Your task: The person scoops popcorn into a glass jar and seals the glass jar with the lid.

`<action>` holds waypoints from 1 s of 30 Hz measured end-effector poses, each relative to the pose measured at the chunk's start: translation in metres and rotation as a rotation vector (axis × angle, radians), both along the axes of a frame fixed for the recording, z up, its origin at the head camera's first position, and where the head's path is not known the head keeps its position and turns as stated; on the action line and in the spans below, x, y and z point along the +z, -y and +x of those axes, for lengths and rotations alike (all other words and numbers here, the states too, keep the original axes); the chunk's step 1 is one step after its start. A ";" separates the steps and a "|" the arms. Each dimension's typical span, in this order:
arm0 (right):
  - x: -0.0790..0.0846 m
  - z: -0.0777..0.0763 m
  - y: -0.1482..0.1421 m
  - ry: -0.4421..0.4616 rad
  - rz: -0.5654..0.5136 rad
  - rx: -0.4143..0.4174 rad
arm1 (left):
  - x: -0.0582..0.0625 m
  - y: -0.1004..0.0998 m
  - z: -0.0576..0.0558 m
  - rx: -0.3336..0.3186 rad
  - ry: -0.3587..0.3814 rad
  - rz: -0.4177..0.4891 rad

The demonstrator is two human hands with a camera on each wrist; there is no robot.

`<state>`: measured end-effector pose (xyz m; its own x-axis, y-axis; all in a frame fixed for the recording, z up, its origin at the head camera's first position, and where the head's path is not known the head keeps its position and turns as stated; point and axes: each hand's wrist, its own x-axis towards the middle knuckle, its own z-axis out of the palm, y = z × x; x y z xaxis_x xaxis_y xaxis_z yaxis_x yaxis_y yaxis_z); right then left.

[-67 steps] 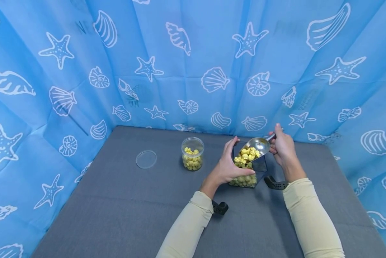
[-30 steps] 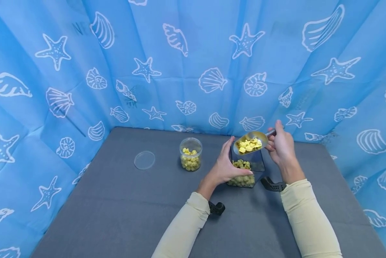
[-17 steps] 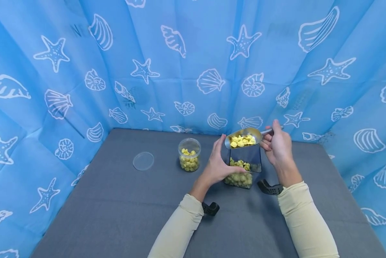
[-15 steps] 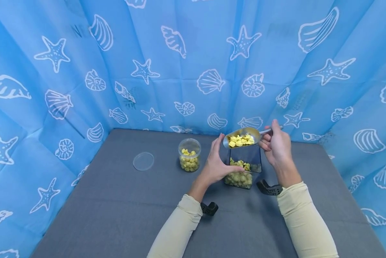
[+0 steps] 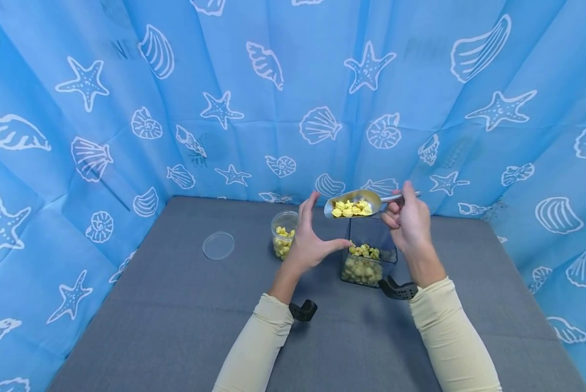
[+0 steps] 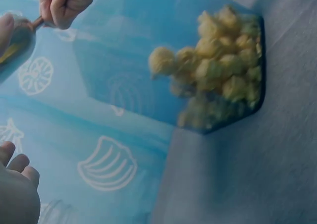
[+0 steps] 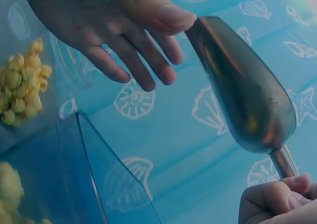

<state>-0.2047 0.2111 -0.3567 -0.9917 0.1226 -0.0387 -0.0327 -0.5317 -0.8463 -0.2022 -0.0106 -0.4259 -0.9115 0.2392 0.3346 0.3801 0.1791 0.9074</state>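
While the right hand [image 5: 410, 223] keeps its fingers curled around the handle of a metal scoop [image 5: 370, 197], the left hand [image 5: 306, 246] is open, with its fingers and thumb spread and holding nothing. The two hands are apart from each other. The scoop carries some yellow popcorn [image 5: 351, 208] and is above the far part of a square transparent container [image 5: 388, 233], which stands upright and is partly filled with the same popcorn. The left thumb is near the container's rim; whether it touches, I cannot tell. Behind the left hand stands a round clear jar [image 5: 281, 219], partly hidden, also with popcorn. Farther to the left, a clear round disc [image 5: 218, 245] lies flat on the grey table [image 5: 165, 326]. Around the table hangs a blue curtain [image 5: 293, 76] with white shells and starfish.
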 end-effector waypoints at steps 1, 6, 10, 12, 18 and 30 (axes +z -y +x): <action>0.000 0.000 0.002 -0.002 -0.003 0.000 | 0.001 0.002 0.000 0.009 -0.008 -0.007; -0.002 -0.001 0.013 0.016 0.009 -0.019 | 0.006 0.016 -0.002 0.052 -0.065 -0.015; -0.003 -0.002 0.021 0.031 -0.008 -0.028 | 0.007 0.026 -0.006 0.081 -0.129 -0.013; -0.005 -0.003 0.025 0.028 -0.017 -0.029 | 0.008 0.031 -0.008 0.103 -0.150 -0.024; -0.010 -0.004 0.037 0.035 -0.022 -0.023 | 0.008 0.044 -0.012 0.123 -0.140 -0.067; -0.026 -0.006 0.051 0.090 0.020 -0.013 | 0.002 0.064 -0.020 0.142 0.017 -0.170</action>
<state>-0.2111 0.1605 -0.3831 -0.9827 0.1369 -0.1251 0.0374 -0.5148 -0.8565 -0.2219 -0.0750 -0.4241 -0.9454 0.1595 0.2843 0.3246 0.3808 0.8658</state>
